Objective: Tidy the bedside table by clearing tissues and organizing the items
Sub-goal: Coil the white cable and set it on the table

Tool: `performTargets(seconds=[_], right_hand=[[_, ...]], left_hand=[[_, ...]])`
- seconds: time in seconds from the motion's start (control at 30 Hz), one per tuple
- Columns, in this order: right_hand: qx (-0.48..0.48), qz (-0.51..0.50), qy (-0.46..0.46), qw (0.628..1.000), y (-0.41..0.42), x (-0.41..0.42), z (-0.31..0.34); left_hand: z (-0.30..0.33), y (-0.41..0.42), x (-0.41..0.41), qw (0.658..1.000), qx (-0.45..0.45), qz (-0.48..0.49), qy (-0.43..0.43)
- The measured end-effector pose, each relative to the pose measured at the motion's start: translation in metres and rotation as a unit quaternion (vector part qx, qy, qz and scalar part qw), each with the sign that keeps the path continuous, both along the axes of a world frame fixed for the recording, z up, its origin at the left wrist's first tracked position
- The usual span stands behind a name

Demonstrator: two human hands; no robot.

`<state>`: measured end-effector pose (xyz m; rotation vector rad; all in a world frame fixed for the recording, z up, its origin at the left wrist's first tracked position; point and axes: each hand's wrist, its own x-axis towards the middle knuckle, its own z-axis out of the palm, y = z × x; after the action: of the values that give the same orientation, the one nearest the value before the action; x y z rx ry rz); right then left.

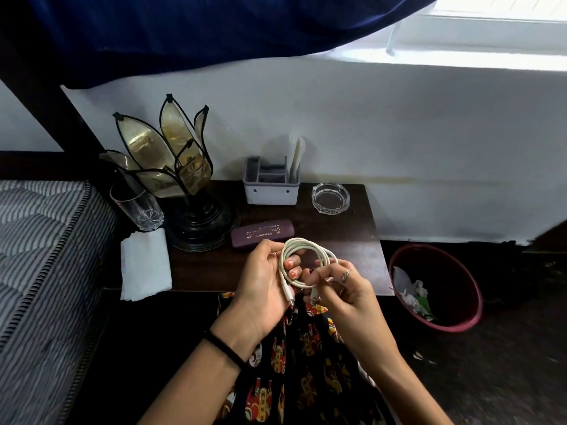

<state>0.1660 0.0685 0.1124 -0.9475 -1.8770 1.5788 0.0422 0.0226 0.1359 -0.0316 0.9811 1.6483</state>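
White wall (399,124), bright window (497,13)

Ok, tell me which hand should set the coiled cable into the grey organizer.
Probably the left hand: its fingers pass through the cable coil and hold it together. The right hand only pinches the loose end. The organizer stands straight ahead.

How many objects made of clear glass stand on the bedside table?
2: a tall drinking glass at the left edge beside the lamp, and an ashtray at the back, right of the organizer.

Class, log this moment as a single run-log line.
step: coiling white cable | left hand: holds coil | right hand: holds cable ends | tissue: on bedside table
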Motion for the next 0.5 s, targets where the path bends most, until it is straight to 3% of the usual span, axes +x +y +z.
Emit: performTargets(seconds=[0.17, 0.3, 0.5], right_hand=[[-0.021, 0.027, 0.014, 0.999, -0.006, 0.004, 0.005], [0.022, 0.077, -0.034, 0.996, -0.011, 0.007, 0.009], [0.126, 0.063, -0.039, 0.989, -0.013, 0.015, 0.017]], left_hand=[[0.003, -0.001, 0.006, 0.999, -0.027, -0.010, 0.035], [0.006, -0.001, 0.014, 0.998, -0.053, -0.001, 0.037], [0.012, -0.006, 0.020, 0.996, -0.049, 0.044, 0.057]])
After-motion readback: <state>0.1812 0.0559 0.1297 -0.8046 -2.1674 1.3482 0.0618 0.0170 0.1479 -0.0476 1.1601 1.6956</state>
